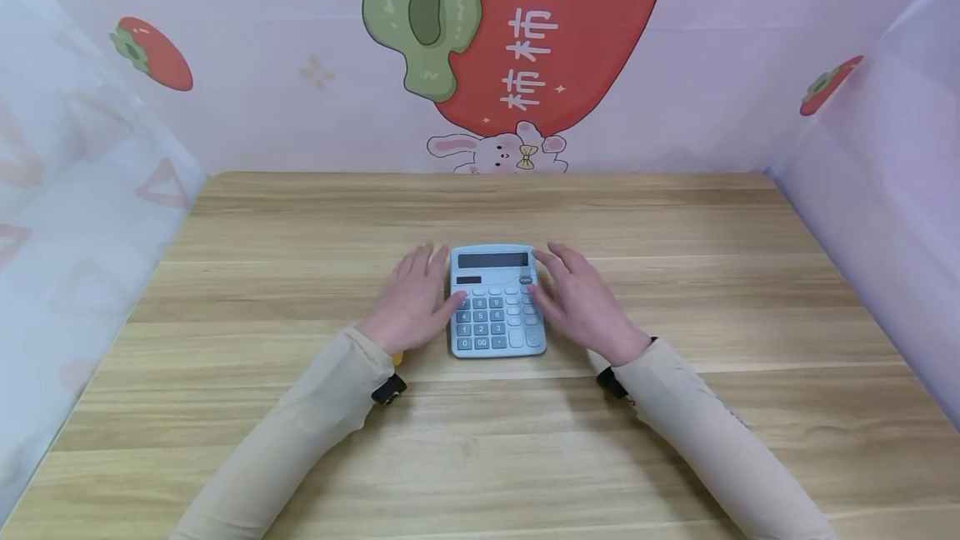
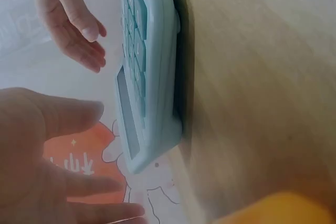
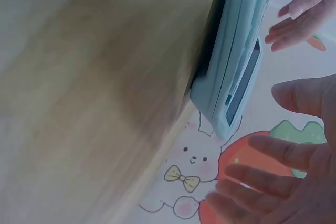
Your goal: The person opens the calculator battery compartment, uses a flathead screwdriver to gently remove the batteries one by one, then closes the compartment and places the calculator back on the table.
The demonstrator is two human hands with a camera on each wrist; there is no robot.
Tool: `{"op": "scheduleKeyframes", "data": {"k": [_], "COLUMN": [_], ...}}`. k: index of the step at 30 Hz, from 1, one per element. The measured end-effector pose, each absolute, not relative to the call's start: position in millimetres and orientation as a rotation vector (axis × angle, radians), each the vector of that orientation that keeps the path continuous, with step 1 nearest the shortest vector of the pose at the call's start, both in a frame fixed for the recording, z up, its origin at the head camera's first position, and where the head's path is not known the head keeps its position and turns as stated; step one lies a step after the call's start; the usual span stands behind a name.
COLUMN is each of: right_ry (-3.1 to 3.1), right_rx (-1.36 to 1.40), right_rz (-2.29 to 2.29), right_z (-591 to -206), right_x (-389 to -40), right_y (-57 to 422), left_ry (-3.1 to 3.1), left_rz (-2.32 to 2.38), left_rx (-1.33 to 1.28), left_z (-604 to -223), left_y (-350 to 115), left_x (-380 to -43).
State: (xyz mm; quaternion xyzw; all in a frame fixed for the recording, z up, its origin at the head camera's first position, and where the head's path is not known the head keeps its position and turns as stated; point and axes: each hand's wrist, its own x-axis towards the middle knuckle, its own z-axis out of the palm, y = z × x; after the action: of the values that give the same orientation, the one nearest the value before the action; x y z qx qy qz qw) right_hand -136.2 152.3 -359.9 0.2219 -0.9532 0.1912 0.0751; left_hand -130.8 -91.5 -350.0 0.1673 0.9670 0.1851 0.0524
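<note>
We observe the left hand (image 1: 408,300) and right hand (image 1: 587,305) flanking the calculator (image 1: 497,307) — both empty, fingers spread wide — thumbs turned inward toward it.

Head view high, facing forward and down, wrist views low, close, rolled sideways, sharing the calculator (image 1: 498,307)

A wood-grain table walled in by pale printed sheeting.
Along the table (image 1: 465,457)'s straight back edge, between rounded corners, rises a whitish-lilac backdrop (image 1: 262,123) with a big red fruit (image 1: 600,32), white characters (image 1: 528,57) and a rabbit (image 1: 498,155) at its foot; smaller red fruits show above both back corners. Side sheets (image 1: 915,157) flank the left and right edges, the left one bearing faint triangles (image 1: 163,183). The light is soft.
</note>
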Motion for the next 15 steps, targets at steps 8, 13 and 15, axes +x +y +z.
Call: {"op": "scheduleKeyframes", "data": {"k": [8,13,15], "right_ry": [-2.903,-2.907,-2.909], "right_rx": [0.659,0.664,0.665], "right_rz": [0.636,0.682,0.699], "right_z": [-359.4,-359.4,-359.0], "right_x": [-133.7,-131.8,-130.9], "right_y": [148.6,145.7,144.3], "left_ry": [2.862,2.798,2.783], "left_rz": [0.75,0.783,0.782], "left_rx": [0.426,0.39,0.382], "left_z": [-347.9,-347.9,-348.7], "left_y": [-88.7,-87.1,-86.8], "left_x": [-132.7,-132.7,-132.7]}}
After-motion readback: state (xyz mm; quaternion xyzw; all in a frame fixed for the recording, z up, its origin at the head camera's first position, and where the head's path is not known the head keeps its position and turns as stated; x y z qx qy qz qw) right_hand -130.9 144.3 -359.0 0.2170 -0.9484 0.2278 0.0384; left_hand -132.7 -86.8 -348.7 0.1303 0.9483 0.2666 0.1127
